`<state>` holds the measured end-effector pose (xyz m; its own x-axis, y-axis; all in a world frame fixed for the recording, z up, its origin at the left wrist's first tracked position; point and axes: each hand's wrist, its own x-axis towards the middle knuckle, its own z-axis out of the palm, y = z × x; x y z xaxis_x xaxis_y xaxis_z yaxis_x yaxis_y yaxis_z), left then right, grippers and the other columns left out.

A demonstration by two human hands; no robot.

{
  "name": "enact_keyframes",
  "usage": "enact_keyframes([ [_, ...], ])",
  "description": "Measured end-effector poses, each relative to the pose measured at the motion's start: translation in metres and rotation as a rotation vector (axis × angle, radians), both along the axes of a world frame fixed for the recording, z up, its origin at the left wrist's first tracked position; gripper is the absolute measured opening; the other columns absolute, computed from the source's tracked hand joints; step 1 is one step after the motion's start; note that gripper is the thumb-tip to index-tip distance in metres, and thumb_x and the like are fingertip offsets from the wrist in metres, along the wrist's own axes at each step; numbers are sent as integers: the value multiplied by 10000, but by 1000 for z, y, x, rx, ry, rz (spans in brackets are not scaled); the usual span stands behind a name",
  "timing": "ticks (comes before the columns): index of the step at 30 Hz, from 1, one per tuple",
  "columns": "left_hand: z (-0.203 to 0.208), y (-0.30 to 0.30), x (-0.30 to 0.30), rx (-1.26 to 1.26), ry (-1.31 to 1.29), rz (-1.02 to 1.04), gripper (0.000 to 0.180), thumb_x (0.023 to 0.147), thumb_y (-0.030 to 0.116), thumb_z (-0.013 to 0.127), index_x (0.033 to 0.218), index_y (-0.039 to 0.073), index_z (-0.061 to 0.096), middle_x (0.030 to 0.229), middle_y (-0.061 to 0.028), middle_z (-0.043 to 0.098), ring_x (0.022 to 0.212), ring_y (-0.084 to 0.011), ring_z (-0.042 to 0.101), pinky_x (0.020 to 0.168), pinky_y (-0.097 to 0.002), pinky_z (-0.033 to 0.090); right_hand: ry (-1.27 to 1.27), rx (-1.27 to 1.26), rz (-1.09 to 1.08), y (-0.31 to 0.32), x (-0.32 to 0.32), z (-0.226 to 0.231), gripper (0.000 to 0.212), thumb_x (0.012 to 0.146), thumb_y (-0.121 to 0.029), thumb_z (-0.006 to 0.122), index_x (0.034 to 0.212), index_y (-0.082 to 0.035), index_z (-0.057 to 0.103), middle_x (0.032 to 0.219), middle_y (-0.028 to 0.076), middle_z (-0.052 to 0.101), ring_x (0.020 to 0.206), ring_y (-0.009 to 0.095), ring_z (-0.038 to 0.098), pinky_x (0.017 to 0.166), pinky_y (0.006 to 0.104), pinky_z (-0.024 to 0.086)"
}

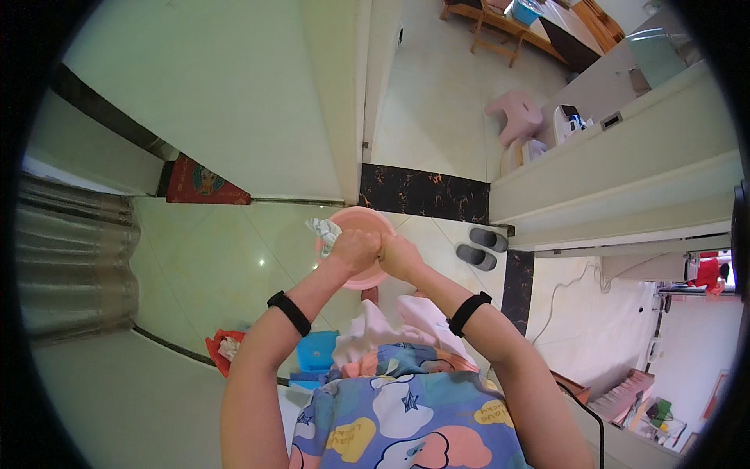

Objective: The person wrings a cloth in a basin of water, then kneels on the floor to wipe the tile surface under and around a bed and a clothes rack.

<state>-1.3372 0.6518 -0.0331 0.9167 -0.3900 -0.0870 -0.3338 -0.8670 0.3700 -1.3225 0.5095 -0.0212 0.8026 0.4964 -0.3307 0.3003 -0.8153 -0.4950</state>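
Note:
Both fists meet, knuckles together, above a pink basin (pixel 361 220) on the tiled floor. My left hand (pixel 353 250) is closed around a white patterned cloth (pixel 323 230), whose loose end sticks out on its left side over the basin's rim. Pressed against it, my right hand (pixel 401 258) is also closed. What lies inside the right fist is hidden by its fingers. The basin's inside is mostly covered by my hands.
Grey slippers (pixel 482 248) lie right of the basin, by a dark marble threshold (pixel 422 193). A blue plastic object (pixel 317 351) and a red bag (pixel 224 350) are near my left arm. A pink stool (pixel 516 114) stands beyond the doorway; a grey curtain (pixel 78 258) hangs left.

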Motion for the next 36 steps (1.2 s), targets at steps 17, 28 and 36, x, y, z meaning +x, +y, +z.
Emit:
enact_keyframes([
  [17, 23, -18, 25, -181, -54, -17, 294, 684, 93, 621, 974, 136, 633, 919, -89, 645, 904, -261, 610, 796, -373, 478, -9, 123, -247, -12, 10, -42, 257, 724, -135, 633, 955, -23, 613, 933, 177, 636, 835, 329, 613, 723, 406, 482],
  [28, 3, -75, 95, -668, 943, -42, 336, 696, 143, 709, 977, -2, 598, 814, -38, 627, 695, -115, 580, 602, -272, 478, -299, 213, -294, -88, 43, -35, 187, 761, -144, 561, 907, -32, 527, 897, 136, 577, 855, 271, 571, 716, 367, 473],
  [36, -4, -149, 142, -476, 985, -53, 217, 678, 85, 696, 850, -24, 622, 737, -49, 634, 653, -117, 579, 573, -269, 456, -645, 18, 22, -170, 72, -16, 226, 773, -228, 545, 933, -83, 475, 863, 30, 456, 846, 159, 490, 632, 270, 390],
])
